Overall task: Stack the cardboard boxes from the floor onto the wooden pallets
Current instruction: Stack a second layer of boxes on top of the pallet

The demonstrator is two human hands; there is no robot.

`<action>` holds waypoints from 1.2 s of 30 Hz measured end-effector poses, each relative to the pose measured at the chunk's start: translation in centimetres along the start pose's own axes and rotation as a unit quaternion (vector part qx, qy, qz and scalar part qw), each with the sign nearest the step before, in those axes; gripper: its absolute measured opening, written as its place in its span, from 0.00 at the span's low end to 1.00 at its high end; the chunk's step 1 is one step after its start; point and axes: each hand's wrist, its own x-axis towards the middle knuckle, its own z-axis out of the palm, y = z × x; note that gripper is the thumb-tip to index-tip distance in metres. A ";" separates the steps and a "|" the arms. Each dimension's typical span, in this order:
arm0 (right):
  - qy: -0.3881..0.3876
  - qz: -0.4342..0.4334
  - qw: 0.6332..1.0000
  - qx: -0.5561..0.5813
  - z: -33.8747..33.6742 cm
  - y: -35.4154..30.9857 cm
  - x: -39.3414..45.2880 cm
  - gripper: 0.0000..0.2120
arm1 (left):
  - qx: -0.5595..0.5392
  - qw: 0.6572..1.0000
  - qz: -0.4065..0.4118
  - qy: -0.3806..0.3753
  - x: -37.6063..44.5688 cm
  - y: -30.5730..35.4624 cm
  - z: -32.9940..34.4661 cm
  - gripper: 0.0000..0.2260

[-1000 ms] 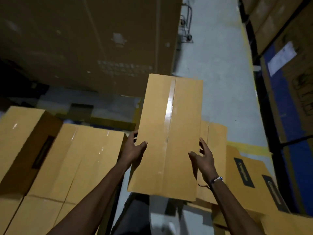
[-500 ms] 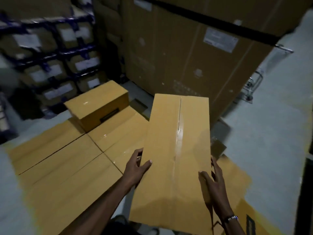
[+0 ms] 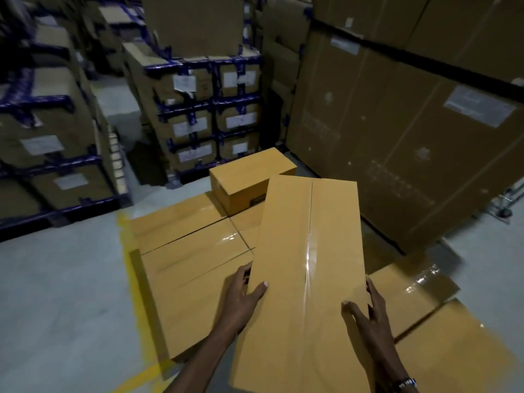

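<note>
The long cardboard box (image 3: 306, 268) is held above a layer of flat boxes (image 3: 192, 259), the left hand (image 3: 241, 296) and right hand (image 3: 365, 310) gripping its near sides, thumbs on top. A single small box (image 3: 249, 177) sits on the far end of that layer. More boxes (image 3: 419, 302) lie to the right. Grey floor (image 3: 62, 293) with a yellow line (image 3: 133, 279); blue-strapped stacked cartons (image 3: 209, 114) stand beyond, blurred. Any pallet is probably hidden beneath.

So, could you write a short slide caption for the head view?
Both hands, left and right, carry a taped box above stacked boxes.
</note>
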 end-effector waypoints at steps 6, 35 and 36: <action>0.030 0.004 0.998 0.050 10.0 -2.0 -6.4 0.39 | 0.034 0.999 0.029 -0.026 -0.4 -0.1 -10.8 0.23; 0.151 0.072 0.971 0.169 23.0 -7.1 12.0 0.35 | 0.144 0.980 0.001 -0.135 29.2 4.0 -12.2 0.18; 0.153 0.081 0.970 0.170 23.0 -7.3 14.3 0.35 | 0.150 0.978 -0.001 -0.143 31.6 4.1 -11.3 0.18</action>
